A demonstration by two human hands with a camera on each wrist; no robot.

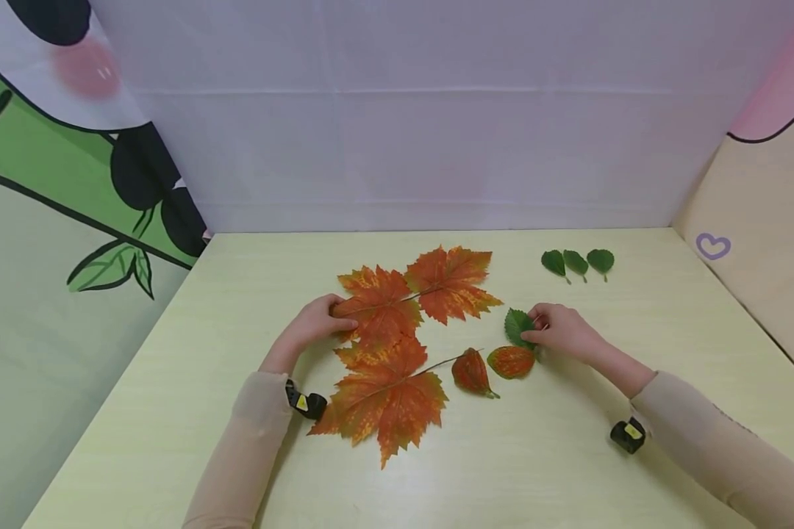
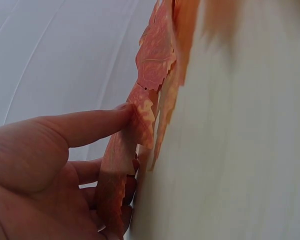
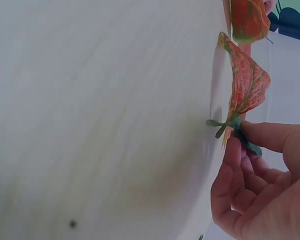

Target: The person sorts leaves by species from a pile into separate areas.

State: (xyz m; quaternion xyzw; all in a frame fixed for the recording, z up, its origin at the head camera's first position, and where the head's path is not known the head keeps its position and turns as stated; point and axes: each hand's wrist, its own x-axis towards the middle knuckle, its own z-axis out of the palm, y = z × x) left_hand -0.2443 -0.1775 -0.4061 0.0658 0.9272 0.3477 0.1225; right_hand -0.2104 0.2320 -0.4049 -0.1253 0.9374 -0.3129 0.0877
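At the left of the table, my left hand (image 1: 314,321) pinches the edge of an orange maple leaf (image 1: 382,308), thumb on top and fingers beneath, as the left wrist view also shows. Another maple leaf (image 1: 455,283) lies against it on the upper right, and a third maple leaf (image 1: 393,397) lies just below. Between thumb and fingers my right hand (image 1: 565,330) holds a small green leaf (image 1: 517,325) by its lower part. Close under it lie two small orange-red leaves, one oval (image 1: 512,362) and one curled (image 1: 471,373).
Three small green leaves lie in a row at the back right, the nearest to the middle being a dark green leaf (image 1: 553,262). A pale wooden table (image 1: 516,463) carries everything. Behind it hangs a whitish cloth (image 1: 437,147).
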